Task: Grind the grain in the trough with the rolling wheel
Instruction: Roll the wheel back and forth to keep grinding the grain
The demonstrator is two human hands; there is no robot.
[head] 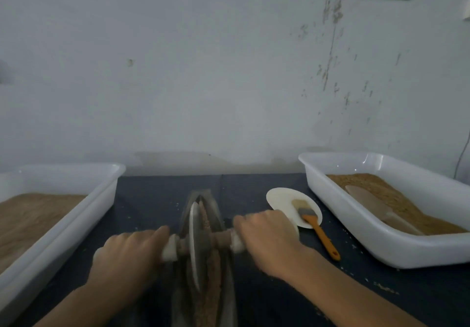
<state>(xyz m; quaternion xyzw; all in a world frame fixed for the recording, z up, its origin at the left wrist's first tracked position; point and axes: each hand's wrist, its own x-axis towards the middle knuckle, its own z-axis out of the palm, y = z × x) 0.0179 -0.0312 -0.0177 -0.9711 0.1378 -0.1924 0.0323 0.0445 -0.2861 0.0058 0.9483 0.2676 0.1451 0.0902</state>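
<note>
Gripping: both ends of the wheel's axle are held, one hand to each side of the trough
Left hand (132,253): fingers are curled round the white-wrapped left end of the axle (220,240); the forearm is seen entering from the lower left
Right hand (267,235): fingers are wrapped over the right end of the axle; its white wrap is partly covered by the palm
Rolling wheel (194,245): stood upright on its edge inside the trough, between the two hands; its rim is blurred
Trough (229,291): a narrow dark boat-shaped channel, laid lengthwise away from the person on the dark cloth (152,194)
Grain (211,275): a brown strip is seen along the trough floor, just right of the wheel
Brush (315,225): orange-handled; its bristles are rested on a pale round dish (282,199), near the right hand
Left tray (76,214): white; filled with brown grain
Right tray (368,227): white; brown grain and a pale scoop (368,202) are held in it
Wall (203,72): grey and stained, behind the table
</note>
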